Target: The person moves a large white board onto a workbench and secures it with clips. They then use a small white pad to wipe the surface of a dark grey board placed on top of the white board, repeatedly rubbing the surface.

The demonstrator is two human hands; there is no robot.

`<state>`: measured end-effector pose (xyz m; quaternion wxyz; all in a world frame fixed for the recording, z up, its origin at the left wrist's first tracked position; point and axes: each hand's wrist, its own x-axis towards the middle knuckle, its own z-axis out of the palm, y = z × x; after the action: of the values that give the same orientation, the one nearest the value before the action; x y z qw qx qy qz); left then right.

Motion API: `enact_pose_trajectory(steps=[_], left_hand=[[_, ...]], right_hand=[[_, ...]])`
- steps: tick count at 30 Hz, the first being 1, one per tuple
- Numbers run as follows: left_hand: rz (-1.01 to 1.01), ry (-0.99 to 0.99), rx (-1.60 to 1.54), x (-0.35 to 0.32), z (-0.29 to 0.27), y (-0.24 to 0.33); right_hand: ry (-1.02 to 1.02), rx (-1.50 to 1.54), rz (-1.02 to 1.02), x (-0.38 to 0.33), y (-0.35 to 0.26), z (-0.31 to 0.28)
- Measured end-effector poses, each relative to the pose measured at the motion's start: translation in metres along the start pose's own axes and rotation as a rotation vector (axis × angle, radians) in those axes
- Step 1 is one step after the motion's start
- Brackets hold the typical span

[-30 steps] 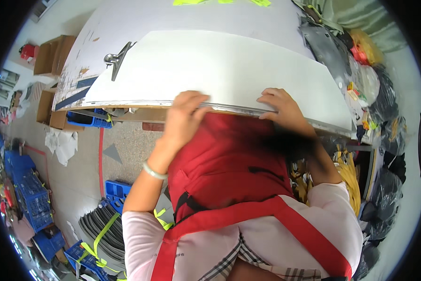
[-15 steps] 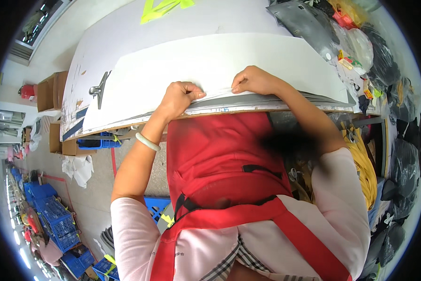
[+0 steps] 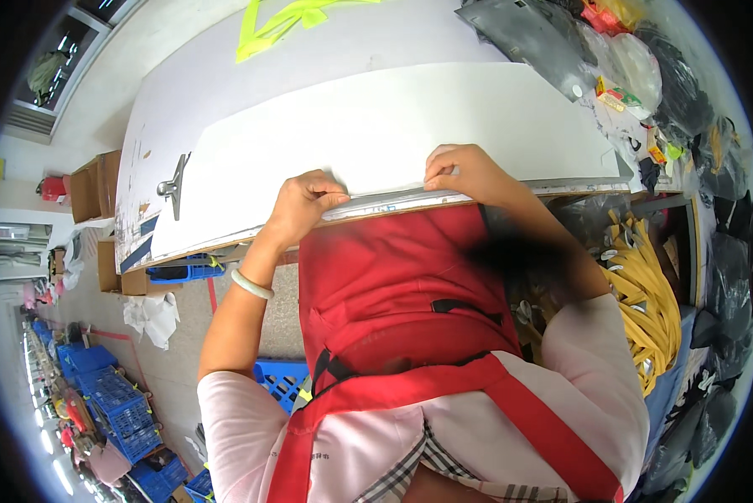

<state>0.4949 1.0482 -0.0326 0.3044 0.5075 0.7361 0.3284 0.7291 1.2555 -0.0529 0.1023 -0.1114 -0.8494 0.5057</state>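
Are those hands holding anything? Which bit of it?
The left hand and right hand both seem to pinch the white sheet by its near edge.

Beyond the fingers point(image 3: 334, 200) spreads a smooth, matt white sheet point(image 3: 376, 126) that looks like paper, with a shiny metal clip point(image 3: 172, 186) to their left, a paint-chipped counter point(image 3: 225, 88) beneath, a matt red cloth apron point(image 3: 402, 293) below them, and glossy plastic bags point(image 3: 682, 96) to their far right.

At frame centre, a sheet point(image 3: 376, 126) lies on the worktop point(image 3: 184, 101), a clip point(image 3: 172, 187) at its left end; strips point(image 3: 311, 17) top, bags point(image 3: 678, 92) upper right, crates point(image 3: 125, 402) lower left.
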Motion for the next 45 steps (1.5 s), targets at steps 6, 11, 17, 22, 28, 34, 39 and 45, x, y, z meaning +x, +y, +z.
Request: enact_pose_trajectory(steps=[6,11,17,22,28,34,39,45], left_hand=[[-0.060,-0.045,0.025,0.004,-0.004,0.007],[-0.082,-0.088,0.105,0.007,0.000,0.016],[0.377,0.037,0.364,0.040,0.063,0.069],[0.248,-0.070,0.405,0.078,0.094,0.089],[0.651,0.001,0.484,0.091,0.118,0.101],[0.650,0.000,0.433,0.114,0.152,0.112],[0.631,0.005,0.387,0.108,0.156,0.112],[0.665,0.045,0.337,0.105,0.163,0.115]], right_hand=[[-0.013,-0.074,-0.053,-0.001,0.002,-0.005],[0.079,-0.177,-0.163,0.002,0.018,0.000],[0.177,-0.349,-0.158,0.005,-0.001,0.001],[0.422,-0.525,-0.337,-0.011,0.003,-0.020],[0.830,-0.456,-0.029,-0.085,0.001,-0.057],[1.266,-0.458,0.237,-0.145,0.029,-0.094],[1.255,-0.856,0.650,-0.203,0.100,-0.166],[0.960,-0.386,0.757,-0.212,0.114,-0.202]])
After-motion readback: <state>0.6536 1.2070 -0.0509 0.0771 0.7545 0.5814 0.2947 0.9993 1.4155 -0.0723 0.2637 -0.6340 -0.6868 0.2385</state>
